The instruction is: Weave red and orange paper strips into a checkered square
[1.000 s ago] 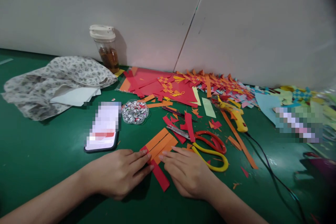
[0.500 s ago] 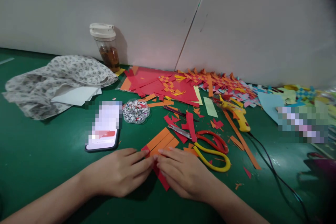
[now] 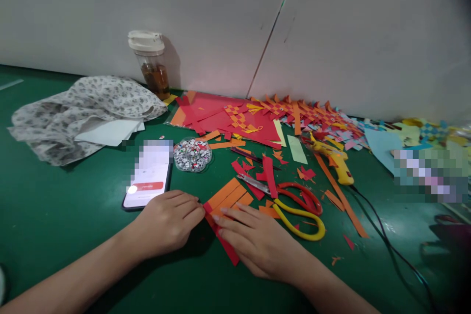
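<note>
Orange paper [image 3: 231, 190] cut into parallel strips lies on the green table, with a red paper strip [image 3: 228, 249] crossing its near left edge. My left hand [image 3: 171, 221] has its fingers curled together at the red strip's upper left end; its thumb is hidden. My right hand [image 3: 253, 238] lies flat over the paper's near part, fingers stretched out and pressing on it. Just right of the paper are scissors [image 3: 253, 183] with one red and one yellow handle, blades pointing left. A phone [image 3: 149, 176] with a lit screen lies beyond my left hand.
A clear flower-shaped case [image 3: 193, 155] of small pieces sits beside the phone. Behind are a lidded cup [image 3: 152, 66], patterned cloth [image 3: 91, 103] and red sheets [image 3: 206, 113]. A yellow glue gun [image 3: 342, 169] trails a black cable at right. Paper scraps lie around the scissors.
My left hand has drawn back left from the right fingertips, its fingers now more curled, uncovering the red corner. My right hand stays on the paper. The view has shifted slightly.
</note>
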Motion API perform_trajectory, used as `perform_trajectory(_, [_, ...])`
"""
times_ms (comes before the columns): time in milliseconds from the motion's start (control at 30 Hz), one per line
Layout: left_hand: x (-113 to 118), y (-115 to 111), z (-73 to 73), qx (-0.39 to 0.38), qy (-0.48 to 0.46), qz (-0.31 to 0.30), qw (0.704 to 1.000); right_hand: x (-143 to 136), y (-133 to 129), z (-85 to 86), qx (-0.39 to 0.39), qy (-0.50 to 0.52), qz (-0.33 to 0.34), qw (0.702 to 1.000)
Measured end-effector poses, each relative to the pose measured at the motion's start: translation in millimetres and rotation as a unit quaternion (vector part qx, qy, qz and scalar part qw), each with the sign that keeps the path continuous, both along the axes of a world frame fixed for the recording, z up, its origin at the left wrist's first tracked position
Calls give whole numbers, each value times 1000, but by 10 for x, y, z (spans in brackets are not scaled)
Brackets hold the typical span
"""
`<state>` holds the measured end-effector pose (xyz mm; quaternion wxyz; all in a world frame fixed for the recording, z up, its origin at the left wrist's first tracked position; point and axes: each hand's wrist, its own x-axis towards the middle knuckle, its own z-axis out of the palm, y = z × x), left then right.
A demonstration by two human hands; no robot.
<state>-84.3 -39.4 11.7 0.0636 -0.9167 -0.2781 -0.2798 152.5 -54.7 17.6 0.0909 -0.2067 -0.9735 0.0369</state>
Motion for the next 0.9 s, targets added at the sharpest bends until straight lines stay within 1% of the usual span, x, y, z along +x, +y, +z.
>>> perform_trajectory(233, [-17,-4,-21,-8,11,-10,1000,-21,11,16,-12,-3,-11,1000])
perform_trajectory(300, [-22,-8,-21,-16,18,-30,999,-23,11,19,-15,0,-10,1000])
perform_trajectory(433, [-17,-12,-10,-41,39,-91,994,-23,2,29,-14,9,-9,1000])
perform_trajectory(533, [-11,-9,-12,-51,47,-106,992,-6,13,23,8,59,-16,998])
perform_trajectory(600, [-9,-7,-13,-55,54,-110,991,24,40,4,20,118,-47,992])
perform_trajectory(667, [-9,-9,-5,-56,64,-109,990,64,81,-23,24,171,-107,979])
perform_trajectory(767, [-7,-15,19,-49,76,-111,990,111,135,-54,21,208,-201,957])
perform_trajectory(833, [-5,-18,31,-43,79,-114,989,112,148,-55,30,208,-225,952])
perform_trajectory(900, [-4,-20,33,-38,80,-111,990,88,141,-40,47,184,-230,955])
